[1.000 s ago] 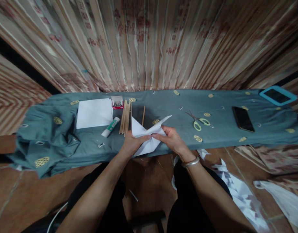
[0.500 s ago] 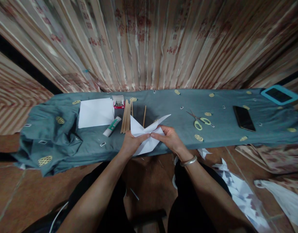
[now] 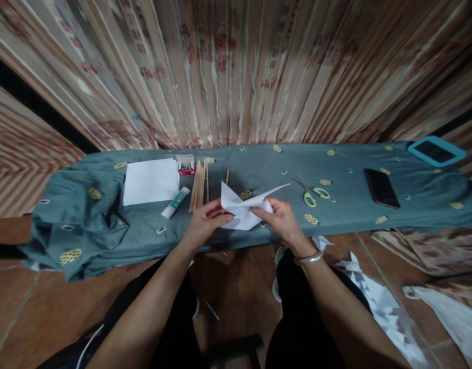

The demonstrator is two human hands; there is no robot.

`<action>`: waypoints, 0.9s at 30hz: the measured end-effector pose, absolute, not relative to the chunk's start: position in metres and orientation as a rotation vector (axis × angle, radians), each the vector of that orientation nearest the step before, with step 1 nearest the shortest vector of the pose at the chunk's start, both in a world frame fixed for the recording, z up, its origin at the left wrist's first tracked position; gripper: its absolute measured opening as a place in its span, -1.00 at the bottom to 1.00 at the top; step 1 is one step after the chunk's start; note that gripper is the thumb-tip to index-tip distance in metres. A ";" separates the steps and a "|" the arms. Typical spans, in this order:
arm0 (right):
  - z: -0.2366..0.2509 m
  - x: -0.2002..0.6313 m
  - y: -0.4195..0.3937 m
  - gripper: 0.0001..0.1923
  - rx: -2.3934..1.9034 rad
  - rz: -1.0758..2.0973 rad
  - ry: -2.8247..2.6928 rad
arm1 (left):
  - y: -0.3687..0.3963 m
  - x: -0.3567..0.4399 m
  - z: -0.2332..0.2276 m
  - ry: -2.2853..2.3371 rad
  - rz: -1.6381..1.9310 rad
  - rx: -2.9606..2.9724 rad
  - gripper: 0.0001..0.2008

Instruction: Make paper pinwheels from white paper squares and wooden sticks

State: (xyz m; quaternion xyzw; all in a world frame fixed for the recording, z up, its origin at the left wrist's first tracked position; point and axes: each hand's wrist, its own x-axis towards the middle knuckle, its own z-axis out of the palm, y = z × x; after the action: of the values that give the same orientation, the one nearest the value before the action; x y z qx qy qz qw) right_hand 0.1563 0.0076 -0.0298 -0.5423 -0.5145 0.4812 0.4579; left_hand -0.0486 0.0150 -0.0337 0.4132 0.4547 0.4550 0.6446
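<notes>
Both hands hold a folded white paper shape (image 3: pixel 243 209) just above the near edge of a grey-green cloth-covered bench (image 3: pixel 347 210). My left hand (image 3: pixel 205 221) pinches its left side. My right hand (image 3: pixel 279 219), with a silver bangle on the wrist, grips its right side. One pointed flap of the paper sticks up at the left and another reaches right. Beside my left hand lies a bundle of thin wooden sticks (image 3: pixel 198 185), with a glue stick (image 3: pixel 175 202) further left.
White paper sheets (image 3: pixel 150 180) and a small red box (image 3: pixel 186 165) lie at the back left. Green-handled scissors (image 3: pixel 312 191), a black phone (image 3: pixel 381 187) and a blue-framed tablet (image 3: pixel 436 150) lie to the right. Paper scraps (image 3: pixel 378 302) litter the floor. A curtain hangs behind.
Both hands have moved the paper a little to the right and further onto the bench. The paper now looks flatter, with its long flap pointing right.
</notes>
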 end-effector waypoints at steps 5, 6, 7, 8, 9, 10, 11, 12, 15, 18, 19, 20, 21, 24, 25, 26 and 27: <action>-0.021 0.184 -0.004 -0.72 -1.399 1.009 -1.316 | 0.043 -0.048 -0.042 1.222 1.189 1.211 -0.57; -0.020 0.186 -0.007 -0.75 -1.402 0.977 -1.355 | 0.051 -0.045 -0.046 1.253 1.202 1.260 -0.62; -0.019 0.188 -0.011 -0.77 -1.399 0.945 -1.400 | 0.059 -0.041 -0.049 1.283 1.219 1.310 -0.65; -0.018 0.189 -0.015 -0.80 -1.387 0.909 -1.451 | 0.067 -0.037 -0.053 1.355 1.196 1.494 -0.64; -0.017 0.189 -0.018 -0.83 -1.366 0.865 -1.508 | 0.074 -0.032 -0.056 1.426 1.186 1.634 -0.62; -0.016 0.190 -0.021 -0.86 -1.335 0.813 -1.571 | 0.082 -0.028 -0.059 1.452 1.186 1.675 -0.60; -0.016 0.191 -0.024 -0.87 -1.301 0.750 -1.638 | 0.088 -0.024 -0.062 1.473 1.183 1.699 -0.58; -0.015 0.192 -0.027 -0.87 -1.266 0.679 -1.704 | 0.094 -0.021 -0.065 1.496 1.180 1.699 -0.57; -0.012 0.198 -0.033 -0.85 -1.185 0.495 -1.847 | 0.106 -0.017 -0.071 1.544 1.177 1.655 -0.57; -0.008 0.205 -0.037 -0.87 -1.129 0.385 -1.870 | 0.107 -0.016 -0.074 1.522 1.167 1.604 -0.63; -0.007 0.207 -0.037 -0.87 -1.118 0.363 -1.858 | 0.104 -0.014 -0.073 1.501 1.164 1.587 -0.65; -0.005 0.209 -0.037 -0.87 -1.111 0.344 -1.840 | 0.099 -0.013 -0.070 1.474 1.163 1.570 -0.67; -0.003 0.210 -0.038 -0.87 -1.108 0.331 -1.820 | 0.092 -0.010 -0.066 1.435 1.163 1.546 -0.67; 0.004 0.210 -0.039 -0.90 -1.104 0.317 -1.744 | 0.063 -0.001 -0.047 1.242 1.170 1.379 -0.66; 0.007 0.209 -0.040 -0.90 -1.101 0.322 -1.725 | 0.051 0.002 -0.040 1.166 1.165 1.279 -0.65; 0.009 0.207 -0.041 -0.90 -1.095 0.329 -1.711 | 0.041 0.004 -0.033 1.112 1.166 1.207 -0.63; 0.011 0.204 -0.043 -0.89 -1.084 0.337 -1.701 | 0.031 0.005 -0.027 1.081 1.174 1.141 -0.63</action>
State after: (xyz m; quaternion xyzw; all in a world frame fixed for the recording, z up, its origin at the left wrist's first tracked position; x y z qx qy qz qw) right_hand 0.2044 -0.0429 0.0113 -0.4525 -0.7098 0.1405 0.5213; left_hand 0.0054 0.0312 -0.0269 0.4834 0.4580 0.4973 0.5561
